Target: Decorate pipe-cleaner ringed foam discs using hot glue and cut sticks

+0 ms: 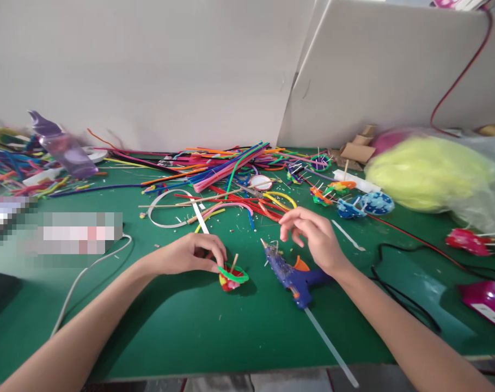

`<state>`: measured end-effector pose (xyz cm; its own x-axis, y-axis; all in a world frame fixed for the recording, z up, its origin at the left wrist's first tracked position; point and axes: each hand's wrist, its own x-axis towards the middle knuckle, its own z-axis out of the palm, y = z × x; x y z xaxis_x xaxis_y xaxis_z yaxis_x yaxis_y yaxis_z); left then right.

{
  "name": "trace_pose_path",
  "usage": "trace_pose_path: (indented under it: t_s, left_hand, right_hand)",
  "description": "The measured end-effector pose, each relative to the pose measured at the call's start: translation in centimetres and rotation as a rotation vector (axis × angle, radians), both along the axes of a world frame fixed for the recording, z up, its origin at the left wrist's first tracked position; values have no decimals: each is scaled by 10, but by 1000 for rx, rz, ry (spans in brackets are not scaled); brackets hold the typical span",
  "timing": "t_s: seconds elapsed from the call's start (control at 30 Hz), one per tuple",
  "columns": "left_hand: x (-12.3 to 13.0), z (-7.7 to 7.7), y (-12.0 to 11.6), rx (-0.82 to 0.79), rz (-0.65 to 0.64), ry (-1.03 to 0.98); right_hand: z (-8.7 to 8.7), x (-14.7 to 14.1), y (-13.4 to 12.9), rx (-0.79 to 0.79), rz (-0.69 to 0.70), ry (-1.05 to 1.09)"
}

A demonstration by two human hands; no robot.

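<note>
My left hand (190, 253) pinches the rim of a small pipe-cleaner craft piece (232, 277), green along the top edge with red, yellow and pink below. A short wooden stick (234, 263) rises out of it. My right hand (315, 235) hovers just above a blue hot glue gun (290, 274), its fingers loosely curled and apart with nothing in them. The gun lies on its side, its nozzle toward the back and its orange trigger (301, 264) showing. A long clear glue stick (331, 348) sticks out of the gun's rear toward the table's front edge.
Loose pipe cleaners (226, 169) pile up behind my hands, with wooden sticks and a white strip ring (169, 209). Finished-looking blue pieces (365, 206) sit at right, near bagged yellow material (427, 171). Black cable (406, 299) and a white cable (73, 291) cross the green table.
</note>
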<state>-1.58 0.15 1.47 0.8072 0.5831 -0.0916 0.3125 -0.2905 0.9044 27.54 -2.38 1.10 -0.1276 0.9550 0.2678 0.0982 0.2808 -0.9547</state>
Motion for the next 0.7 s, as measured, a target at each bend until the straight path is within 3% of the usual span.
trace_pose_path:
  t_s: [0.17, 0.33, 0.43, 0.7]
  left_hand:
    - [4, -3, 1, -123, 310, -2]
    - [9, -3, 1, -227, 466, 9]
    - [7, -2, 1, -240, 473, 25]
    - [-4, -4, 1, -174, 301, 110]
  right_hand:
    - [1, 0, -2, -43, -14, 42]
    - [0, 0, -1, -134, -46, 103]
    - [-1, 0, -1, -169, -44, 100]
    - [0, -2, -3, -129, -101, 96]
